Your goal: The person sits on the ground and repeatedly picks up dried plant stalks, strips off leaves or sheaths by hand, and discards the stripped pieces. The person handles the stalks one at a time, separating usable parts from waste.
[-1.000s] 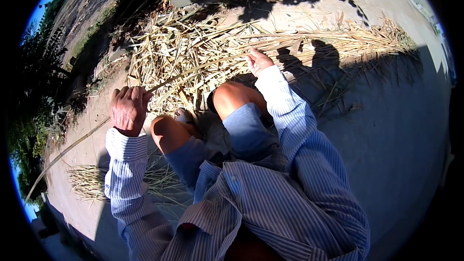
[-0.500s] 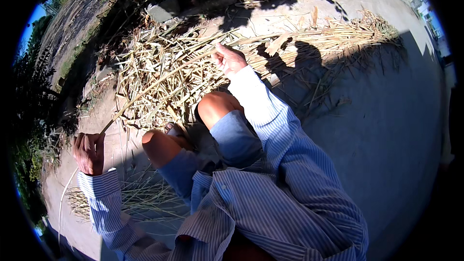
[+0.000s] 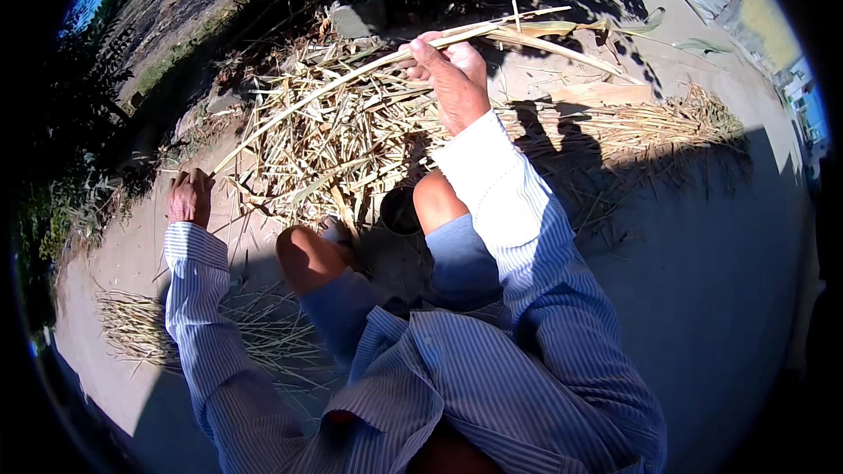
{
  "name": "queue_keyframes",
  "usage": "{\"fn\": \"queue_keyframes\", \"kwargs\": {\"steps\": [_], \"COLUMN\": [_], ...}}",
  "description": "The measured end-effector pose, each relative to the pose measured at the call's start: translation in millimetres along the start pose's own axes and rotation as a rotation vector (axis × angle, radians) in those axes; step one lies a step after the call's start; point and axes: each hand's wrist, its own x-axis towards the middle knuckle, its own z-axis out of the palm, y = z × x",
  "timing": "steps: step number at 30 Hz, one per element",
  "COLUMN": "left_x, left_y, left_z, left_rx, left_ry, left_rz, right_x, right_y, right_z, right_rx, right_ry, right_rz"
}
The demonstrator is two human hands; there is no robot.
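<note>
A long pale dry stalk (image 3: 303, 101) stretches slantwise between my two hands above a heap of straw-coloured stalk pieces and leaf strips (image 3: 325, 145). My left hand (image 3: 189, 197) is closed around its thin lower-left end. Higher and to the right, my right hand (image 3: 452, 79) grips the stalk near its thicker part, thumb pressed along it. Beyond that hand the stalk branches, with a dry leaf (image 3: 562, 28) trailing off to the right. My left fingertips are partly hidden by the back of the hand.
A bundle of long dry stalks (image 3: 676, 123) lies at the right, partly in shade. Thinner green-tan stems (image 3: 136, 325) lie at the lower left, beside my left forearm. My bent knees (image 3: 303, 259) are close below the heap. A grey block (image 3: 358, 19) sits behind it.
Both hands have shifted, the left one farther away from me and the right one rightward and up. The stalk's leafy far end now hangs above the bundle. A thin strip trailing below my left hand is gone from view.
</note>
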Motion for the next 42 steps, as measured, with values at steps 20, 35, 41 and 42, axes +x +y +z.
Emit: {"fn": "queue_keyframes", "kwargs": {"steps": [20,35,41,42], "left_x": [128.1,153.3,143.7,140.7], "left_y": [180.2,188.8,179.0,172.1], "left_z": [73.7,58.9,61.9,67.1], "left_rx": [-0.833,-0.903,-0.863,-0.664], "left_ry": [0.343,0.241,0.069,0.183], "left_rz": [0.040,0.214,0.210,0.189], "right_x": [32.0,51.1,74.3,71.9], "right_y": [5.4,14.8,41.0,43.5], "right_z": [-149.7,-186.9,-181.8,-165.1], "right_rx": [-0.594,-0.010,0.037,0.024], "right_ry": [-0.206,0.223,0.015,0.066], "right_rz": [0.478,0.468,0.441,0.387]}}
